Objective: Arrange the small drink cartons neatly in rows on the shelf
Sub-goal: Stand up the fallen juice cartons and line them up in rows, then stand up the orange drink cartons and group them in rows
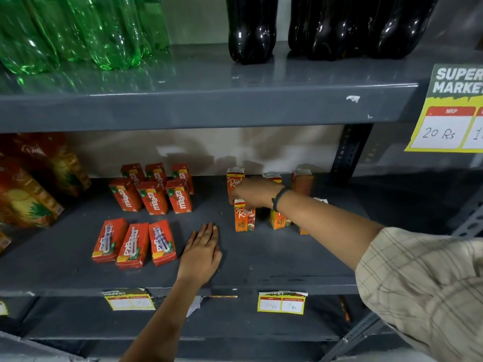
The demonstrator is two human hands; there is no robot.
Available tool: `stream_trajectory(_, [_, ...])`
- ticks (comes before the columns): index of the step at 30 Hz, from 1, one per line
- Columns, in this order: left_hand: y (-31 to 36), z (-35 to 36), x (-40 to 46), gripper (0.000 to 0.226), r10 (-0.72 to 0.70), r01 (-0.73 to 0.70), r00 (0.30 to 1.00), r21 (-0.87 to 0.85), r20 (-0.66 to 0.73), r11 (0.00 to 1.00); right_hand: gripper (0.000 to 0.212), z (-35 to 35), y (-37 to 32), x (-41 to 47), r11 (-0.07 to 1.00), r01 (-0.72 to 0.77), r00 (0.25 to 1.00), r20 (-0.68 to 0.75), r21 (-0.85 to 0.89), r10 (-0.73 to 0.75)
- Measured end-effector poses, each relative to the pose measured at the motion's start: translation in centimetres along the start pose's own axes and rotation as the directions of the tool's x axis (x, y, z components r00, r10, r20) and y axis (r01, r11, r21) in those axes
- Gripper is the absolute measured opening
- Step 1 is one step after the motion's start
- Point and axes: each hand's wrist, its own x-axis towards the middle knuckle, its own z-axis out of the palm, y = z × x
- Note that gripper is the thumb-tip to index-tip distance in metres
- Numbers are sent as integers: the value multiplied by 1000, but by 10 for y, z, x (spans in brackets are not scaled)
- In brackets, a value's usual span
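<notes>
On the grey middle shelf (261,259) stand small red Maaza cartons (153,197) in two rows of three. Three more red cartons (133,244) lie flat in front of them. To the right stand several orange Real cartons. My right hand (254,193) grips the top of the front-left Real carton (244,218), just in front of another upright Real carton (234,178). My forearm hides part of the cartons behind and to the right (279,220). My left hand (202,253) rests flat on the shelf, palm down, fingers together, right of the lying cartons.
Large juice cartons (28,194) fill the shelf's left end. Green bottles (78,32) and dark bottles (339,27) stand on the shelf above. Price tags (281,303) hang on the shelf's front edge. A perforated steel post (350,150) bounds the right side.
</notes>
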Motion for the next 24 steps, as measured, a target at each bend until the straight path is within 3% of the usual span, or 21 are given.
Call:
stream_trajectory(6, [1, -1, 0, 56, -1, 1, 1000, 10, 6, 1000, 49, 8, 3, -5, 999, 34, 998, -50, -30, -36])
stream_trajectory(9, [5, -5, -2, 56, 7, -7, 1000, -4, 2, 1000, 60, 9, 5, -10, 999, 2, 996, -89, 32, 1])
stream_trajectory(12, [7, -11, -15, 55, 11, -16, 998, -70, -68, 997, 65, 11, 0, -18, 997, -34, 962, -267, 72, 53])
stream_trajectory(16, [-1, -28, -47, 54, 77, -99, 970, -86, -231, 991, 55, 13, -24, -18, 989, 15, 870, -489, 145, 58])
stream_trajectory(20, [-35, -54, -73, 54, 26, -69, 949, -127, -315, 989, 48, 15, -57, -4, 974, 149, 884, -464, 169, -55])
stream_trajectory(24, [-103, -79, -93, 56, -108, 53, 926, -158, -363, 986, 47, 20, -103, 27, 973, 229, 908, -366, 27, -204])
